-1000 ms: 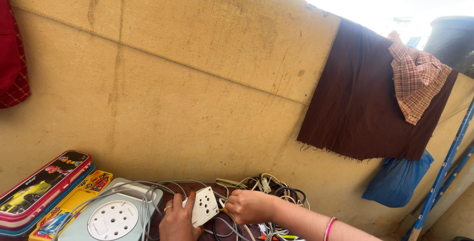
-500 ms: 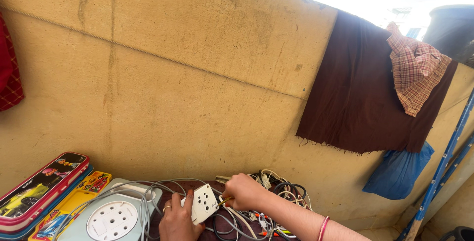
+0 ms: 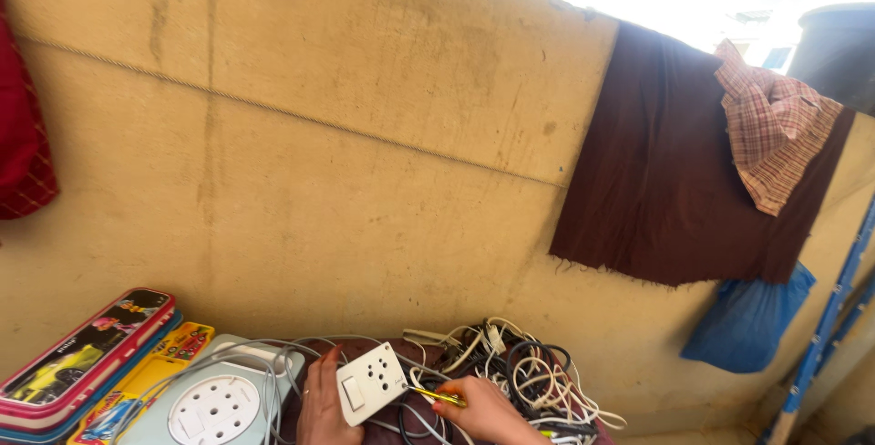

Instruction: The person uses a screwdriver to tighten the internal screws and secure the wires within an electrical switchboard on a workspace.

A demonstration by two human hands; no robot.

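It looks like a home's open rooftop terrace: a bare plastered parapet wall (image 3: 365,163) under bright sky, with brown cloth (image 3: 674,172) and checked cloth (image 3: 775,135) draped over it to dry.

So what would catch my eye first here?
Probably the white switch-and-socket plate at the bottom centre, gripped by the left hand while the right hand brings a yellow-handled tool to its edge. Behind lies a tangle of cables, and a dark brown cloth hangs over the wall at upper right.

Two hands: left hand (image 3: 321,404), right hand (image 3: 488,413); one white socket plate (image 3: 371,383); one yellow screwdriver (image 3: 437,397); one round extension box (image 3: 217,404); one cable tangle (image 3: 515,377); three hanging cloths: brown cloth (image 3: 674,172), checked cloth (image 3: 775,131), blue cloth (image 3: 746,322); stacked pencil boxes (image 3: 87,354), count unclear.
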